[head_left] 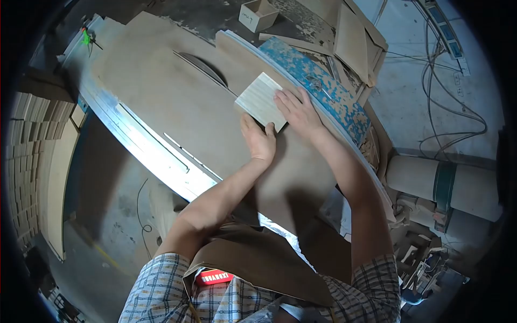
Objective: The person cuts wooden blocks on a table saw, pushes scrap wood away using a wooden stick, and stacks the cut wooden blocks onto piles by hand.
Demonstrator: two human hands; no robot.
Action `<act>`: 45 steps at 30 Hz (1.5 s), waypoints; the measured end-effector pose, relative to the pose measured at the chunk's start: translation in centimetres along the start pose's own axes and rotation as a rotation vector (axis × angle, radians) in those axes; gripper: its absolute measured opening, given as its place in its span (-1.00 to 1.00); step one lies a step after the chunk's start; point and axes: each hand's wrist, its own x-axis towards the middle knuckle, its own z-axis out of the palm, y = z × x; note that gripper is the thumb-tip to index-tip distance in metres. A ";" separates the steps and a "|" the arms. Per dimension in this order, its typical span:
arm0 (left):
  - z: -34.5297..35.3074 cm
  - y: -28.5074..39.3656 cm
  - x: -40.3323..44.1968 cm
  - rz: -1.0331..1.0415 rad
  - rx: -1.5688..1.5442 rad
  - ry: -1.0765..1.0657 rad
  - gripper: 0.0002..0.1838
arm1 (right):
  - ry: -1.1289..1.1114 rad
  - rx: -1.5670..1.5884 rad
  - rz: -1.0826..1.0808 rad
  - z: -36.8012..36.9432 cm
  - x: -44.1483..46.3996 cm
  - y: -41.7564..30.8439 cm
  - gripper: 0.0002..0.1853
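Note:
A small, pale rectangular wooden board [262,98] lies on the brown saw table [156,91]. My left hand [259,141] grips its near edge, with the thumb and fingers on either side of the corner. My right hand [301,114] is closed on the board's right side, fingers over its top and edge. Beyond the board, a dark half-round saw blade [204,69] stands up from the table beside a thin straight slot. The board's far-left corner is close to the end of that slot. Its underside is hidden.
A long fence [231,37] runs along the right, with a worn blue surface [318,81] behind it. A bright metal rail [145,145] edges the left. Stacked boards [27,151] stand far left; a small open box [258,16] and cables [431,81] lie beyond.

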 end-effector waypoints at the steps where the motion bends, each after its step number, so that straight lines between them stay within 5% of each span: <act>1: 0.0 -0.2 0.5 0.005 0.010 0.017 -0.10 | 0.007 -0.001 -0.003 0.5 0.9 0.9 -0.42; 7: -2.4 -0.7 3.3 0.072 -0.042 0.065 -0.16 | 0.026 -0.133 -0.119 0.9 3.8 1.1 -0.45; 9: -3.7 0.0 3.8 -0.197 -0.576 -0.131 -0.15 | 0.020 -0.089 -0.111 0.9 3.8 1.2 -0.46; 12: -3.8 1.2 4.0 -0.392 -0.704 -0.041 -0.16 | 0.017 -0.029 -0.104 1.2 3.9 1.3 -0.46; 19: -3.6 0.4 3.8 -0.273 -0.587 -0.095 -0.17 | 0.015 -0.003 -0.124 1.2 3.8 1.6 -0.43; 21: -2.9 0.1 3.4 -0.094 -0.157 0.050 -0.20 | 0.021 -0.014 -0.123 1.1 3.9 1.6 -0.43; 45: -6.6 -2.8 11.8 0.036 -0.210 0.064 -0.27 | 0.005 -0.015 -0.094 2.2 15.0 0.7 -0.39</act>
